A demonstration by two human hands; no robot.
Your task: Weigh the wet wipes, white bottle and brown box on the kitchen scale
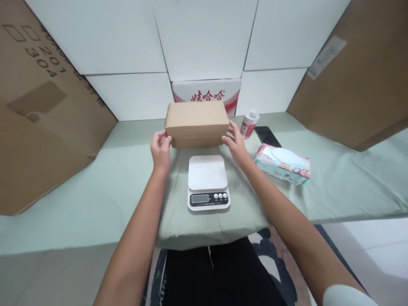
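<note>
Cardboard box (196, 121): we have it between both hands, just past the white scale (208, 174) nearest us. Our left hand (160, 148) and right hand (236, 143) curl partway closed on its two ends, thumbs toward us. It looks plain brown, oblong, shut, top paler than the shaded front, faint line across that front. We can't tell if its base touches the cloth (134, 170). Behind it: white-and-red carton (206, 90).

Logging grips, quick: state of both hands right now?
Left hand: holding the brown cardboard box at its left end.
Right hand: holding the same box at its right end.
</note>
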